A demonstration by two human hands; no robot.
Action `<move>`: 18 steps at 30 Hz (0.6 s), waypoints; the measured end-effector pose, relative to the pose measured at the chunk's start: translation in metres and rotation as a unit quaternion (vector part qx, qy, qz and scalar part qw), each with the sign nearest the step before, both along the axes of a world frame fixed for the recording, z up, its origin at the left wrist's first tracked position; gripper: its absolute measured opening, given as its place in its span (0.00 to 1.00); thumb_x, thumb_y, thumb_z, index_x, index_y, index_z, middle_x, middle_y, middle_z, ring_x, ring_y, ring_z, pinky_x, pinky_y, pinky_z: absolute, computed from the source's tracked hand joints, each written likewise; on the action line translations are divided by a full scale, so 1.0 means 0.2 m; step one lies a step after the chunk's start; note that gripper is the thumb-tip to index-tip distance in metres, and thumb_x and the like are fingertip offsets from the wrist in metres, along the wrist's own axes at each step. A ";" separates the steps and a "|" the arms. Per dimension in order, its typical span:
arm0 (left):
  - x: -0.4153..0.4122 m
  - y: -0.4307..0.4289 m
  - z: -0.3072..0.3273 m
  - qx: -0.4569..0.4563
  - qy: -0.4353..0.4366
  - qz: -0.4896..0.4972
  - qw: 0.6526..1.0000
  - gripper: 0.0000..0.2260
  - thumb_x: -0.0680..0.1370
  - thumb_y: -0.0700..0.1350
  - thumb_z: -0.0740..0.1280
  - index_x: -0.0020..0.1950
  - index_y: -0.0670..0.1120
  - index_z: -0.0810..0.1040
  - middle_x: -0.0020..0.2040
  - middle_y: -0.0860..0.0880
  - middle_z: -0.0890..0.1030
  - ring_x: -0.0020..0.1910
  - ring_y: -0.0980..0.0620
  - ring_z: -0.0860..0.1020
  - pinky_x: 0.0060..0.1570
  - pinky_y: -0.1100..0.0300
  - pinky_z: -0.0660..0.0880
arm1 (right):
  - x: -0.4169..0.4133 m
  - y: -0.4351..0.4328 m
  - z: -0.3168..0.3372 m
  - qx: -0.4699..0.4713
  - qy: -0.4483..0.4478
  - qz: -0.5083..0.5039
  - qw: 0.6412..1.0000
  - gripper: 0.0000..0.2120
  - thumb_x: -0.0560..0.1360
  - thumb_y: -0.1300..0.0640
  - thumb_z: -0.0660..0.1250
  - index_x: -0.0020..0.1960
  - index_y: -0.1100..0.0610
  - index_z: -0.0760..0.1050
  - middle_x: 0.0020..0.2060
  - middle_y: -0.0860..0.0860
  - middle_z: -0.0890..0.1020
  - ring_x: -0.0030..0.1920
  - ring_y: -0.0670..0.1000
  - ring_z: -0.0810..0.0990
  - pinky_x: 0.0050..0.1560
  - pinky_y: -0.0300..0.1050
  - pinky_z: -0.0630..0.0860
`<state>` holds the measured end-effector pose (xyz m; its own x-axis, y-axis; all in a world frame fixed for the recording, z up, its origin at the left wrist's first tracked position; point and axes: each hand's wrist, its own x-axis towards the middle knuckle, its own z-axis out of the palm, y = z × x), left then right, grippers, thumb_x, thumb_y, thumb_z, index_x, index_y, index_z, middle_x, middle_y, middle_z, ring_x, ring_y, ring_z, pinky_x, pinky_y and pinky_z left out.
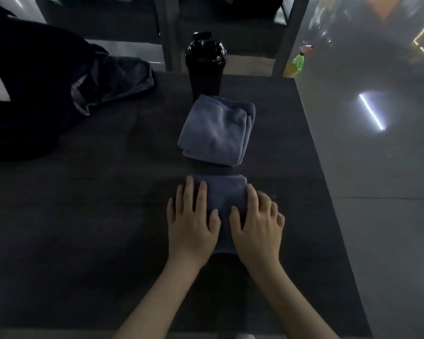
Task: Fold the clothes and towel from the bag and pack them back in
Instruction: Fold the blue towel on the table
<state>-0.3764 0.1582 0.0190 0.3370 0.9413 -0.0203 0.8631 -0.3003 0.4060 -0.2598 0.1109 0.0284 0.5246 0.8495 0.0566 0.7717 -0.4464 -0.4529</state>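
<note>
1. Two bare arms reach in over the near edge of the dark bench [83, 216].
2. The left hand [194, 223] lies flat on the left side of a small folded cloth [224, 199]. Its fingers are straight and spread. Its grip is open. It holds nothing and only presses down.
3. The right hand [257, 228] rests on the right side of the same cloth. Its fingers bend a little over the cloth's right edge. Its grip is open too, with nothing pinched.
4. The small blue-grey cloth lies on the bench under both hands.
5. Just behind it, not touching, lies a bigger folded towel [218, 130] of the same colour.
6. Behind the towel a black bottle [205, 64] stands upright with its lid on.
7. Far to the left, some crumpled grey clothes [113, 79] lie against a big black bag [22, 81].
8. Past the bench on the right is a small green bottle [298, 62], which looks blurry.
</note>
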 end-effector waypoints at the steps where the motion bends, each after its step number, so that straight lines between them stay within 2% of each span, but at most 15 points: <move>1: 0.01 -0.01 0.02 -0.018 0.027 0.015 0.999 0.33 0.75 0.60 0.39 0.78 0.50 0.48 0.78 0.41 0.50 0.77 0.42 0.51 0.73 0.45 0.50 | -0.02 0.00 0.03 -0.028 0.001 -0.011 1.000 0.26 0.76 0.44 0.55 0.70 0.56 0.65 0.64 0.54 0.72 0.63 0.55 0.71 0.59 0.52 0.68; 2: 0.01 -0.02 0.04 -0.042 0.061 0.024 0.997 0.32 0.75 0.60 0.38 0.78 0.51 0.45 0.78 0.40 0.49 0.76 0.41 0.50 0.73 0.44 0.50 | -0.03 0.01 0.07 -0.049 0.032 -0.014 0.998 0.24 0.77 0.47 0.58 0.69 0.57 0.65 0.63 0.54 0.72 0.61 0.55 0.71 0.58 0.51 0.69; 4: 0.02 -0.03 0.10 -0.080 0.113 0.022 0.990 0.29 0.79 0.60 0.41 0.78 0.50 0.40 0.77 0.39 0.50 0.76 0.42 0.49 0.73 0.46 0.50 | -0.04 0.04 0.15 -0.058 0.191 -0.047 0.979 0.21 0.76 0.52 0.63 0.66 0.58 0.66 0.59 0.54 0.73 0.57 0.54 0.73 0.55 0.49 0.73; 6: 0.02 -0.03 0.16 -0.097 0.124 0.014 0.987 0.29 0.82 0.57 0.48 0.78 0.49 0.41 0.77 0.40 0.53 0.76 0.43 0.51 0.73 0.48 0.52 | -0.01 0.08 0.21 -0.072 0.381 -0.115 0.915 0.17 0.74 0.55 0.66 0.61 0.58 0.68 0.52 0.52 0.76 0.49 0.51 0.75 0.45 0.44 0.74; 8: 0.01 -0.03 0.23 -0.137 0.093 0.015 0.986 0.29 0.82 0.53 0.53 0.78 0.47 0.45 0.76 0.42 0.58 0.75 0.44 0.55 0.71 0.49 0.58 | 0.02 0.10 0.26 -0.115 0.480 -0.146 0.858 0.13 0.73 0.56 0.69 0.54 0.59 0.70 0.47 0.53 0.78 0.46 0.50 0.77 0.39 0.43 0.74; 10: -0.01 -0.01 0.28 -0.234 -0.028 0.055 0.970 0.30 0.80 0.48 0.59 0.78 0.48 0.48 0.75 0.44 0.60 0.73 0.45 0.60 0.69 0.49 0.62 | 0.03 0.09 0.33 -0.137 0.515 -0.145 0.834 0.09 0.72 0.58 0.70 0.49 0.60 0.74 0.46 0.56 0.81 0.46 0.53 0.80 0.40 0.44 0.77; 12: -0.01 -0.02 0.37 -0.342 -0.203 0.109 0.911 0.31 0.78 0.43 0.63 0.78 0.50 0.52 0.74 0.46 0.63 0.71 0.49 0.65 0.69 0.49 0.66 | 0.03 0.07 0.43 -0.129 0.537 -0.131 0.823 0.07 0.72 0.60 0.70 0.48 0.60 0.75 0.44 0.56 0.82 0.45 0.53 0.81 0.40 0.43 0.77; 13: -0.01 -0.02 0.41 -0.365 -0.274 0.140 0.879 0.30 0.77 0.41 0.64 0.77 0.49 0.55 0.72 0.47 0.66 0.69 0.51 0.68 0.67 0.51 0.68 | 0.04 0.06 0.48 -0.118 0.545 -0.120 0.822 0.06 0.72 0.62 0.70 0.48 0.60 0.74 0.43 0.55 0.81 0.44 0.52 0.80 0.40 0.42 0.77; 16: 0.02 -0.03 0.58 -0.392 -0.385 0.226 0.804 0.22 0.79 0.37 0.64 0.70 0.47 0.62 0.59 0.50 0.75 0.56 0.56 0.75 0.54 0.61 0.72 | 0.08 0.05 0.66 -0.075 0.574 -0.088 0.810 0.08 0.72 0.65 0.70 0.49 0.58 0.74 0.43 0.53 0.81 0.44 0.50 0.80 0.43 0.42 0.77; 18: 0.03 0.01 0.69 -0.407 -0.414 0.271 0.768 0.21 0.79 0.39 0.64 0.71 0.43 0.63 0.55 0.48 0.77 0.52 0.54 0.76 0.50 0.61 0.72 | 0.12 0.08 0.78 -0.049 0.614 -0.078 0.784 0.10 0.72 0.66 0.70 0.51 0.58 0.75 0.45 0.54 0.83 0.47 0.52 0.81 0.46 0.45 0.78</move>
<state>-0.3697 0.1611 0.1567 0.1138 0.7371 -0.6661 0.1176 0.6557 0.7458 -0.2356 0.1273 0.1842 0.2308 0.7385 -0.6335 -0.2873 -0.5703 -0.7695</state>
